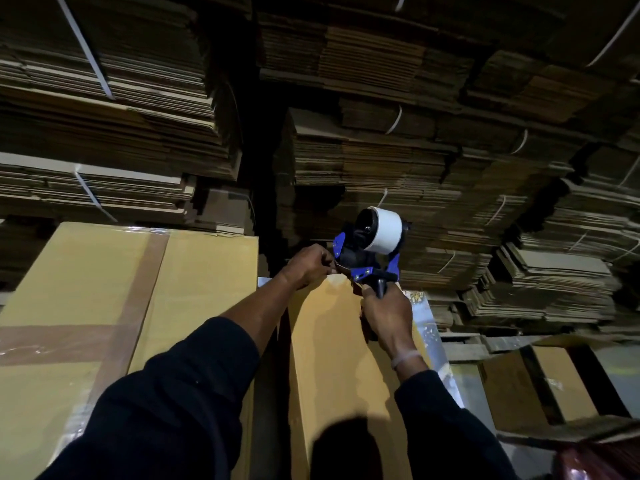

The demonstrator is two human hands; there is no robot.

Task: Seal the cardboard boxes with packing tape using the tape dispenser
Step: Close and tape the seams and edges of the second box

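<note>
A: Right hand — grip?
B: Fingers wrapped round the black handle of the tape dispenser, white tape roll on top, at the far end of the narrow box.
A: Left hand?
B: Pinching the tape end just beside the dispenser's mouth, at the box edge.
A: Around it?
B: Taped box on the left — bundled flat cardboard stacks behind.

Down on the grey floor at right sits an open cardboard box, with bundled stacks of flat cardboard piled behind it near a wooden pallet.
</note>
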